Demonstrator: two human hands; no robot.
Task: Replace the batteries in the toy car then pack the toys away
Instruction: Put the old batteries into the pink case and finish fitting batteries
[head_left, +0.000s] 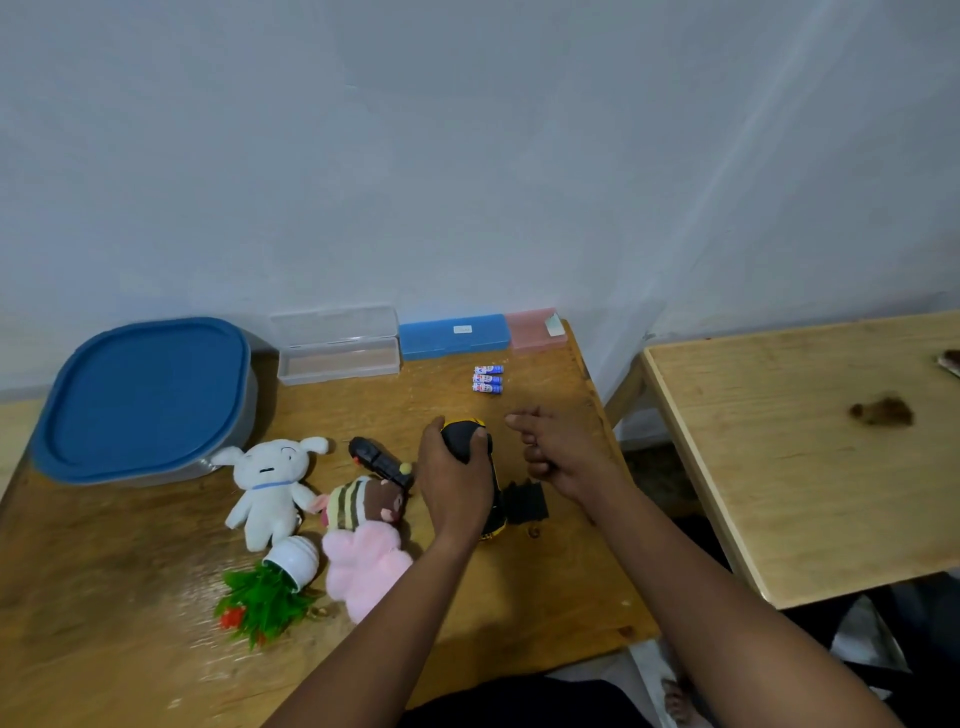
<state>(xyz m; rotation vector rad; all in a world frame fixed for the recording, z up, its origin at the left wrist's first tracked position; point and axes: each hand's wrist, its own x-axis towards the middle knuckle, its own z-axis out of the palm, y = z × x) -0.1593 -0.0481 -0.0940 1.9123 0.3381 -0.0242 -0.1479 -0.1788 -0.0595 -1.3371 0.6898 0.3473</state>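
A yellow and black toy car (470, 441) lies on the wooden table (130, 571), and my left hand (454, 480) grips it from above. Just to its right my right hand (558, 454) hovers with fingers loosely curled and nothing visible in it. A small black part (527, 504), maybe the battery cover, lies beside the car under my right hand. Three blue and white batteries (488, 378) lie side by side behind the car. A black remote-like toy (376, 460) lies to the left of the car.
A white plush (272, 486), a striped bee plush (363, 504), a pink plush (366, 569) and a tipped fake plant in a white pot (275, 587) lie at left. A blue-lidded tub (145, 400), clear (337, 345), blue (452, 335) and pink (535, 330) cases line the wall. A second table (805, 441) stands right.
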